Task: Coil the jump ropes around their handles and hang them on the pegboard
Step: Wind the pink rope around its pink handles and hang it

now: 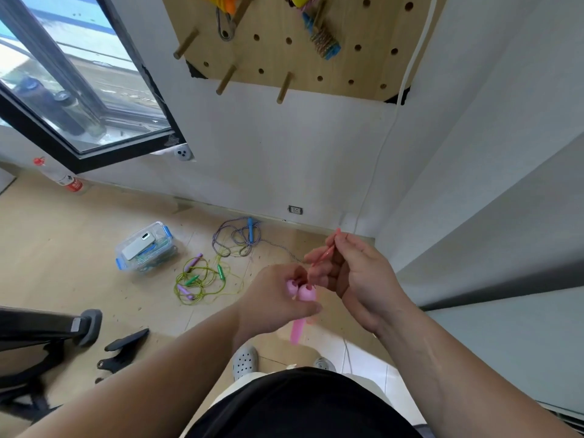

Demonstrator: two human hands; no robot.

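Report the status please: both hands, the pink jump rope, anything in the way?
Left hand grips both pink handles. Right hand pinches the pink rope. Other ropes lie loose on the floor. Pegboard has free pegs.

We record pink handles (305,292) and a pink rope (324,255) below the tan pegboard (275,52). Further below it, left: a yellow-green rope (202,281), purple and green handles (221,271); a purple-white speckled rope (237,238), blue handle (250,230).

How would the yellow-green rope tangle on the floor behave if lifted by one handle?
Probably floppy: the yellow-green rope tangle lies in loose loops, so it should dangle and may snag. Likely light, as the cord looks thin. Its green handles and purple handles share the pile, so both ropes may lift together.
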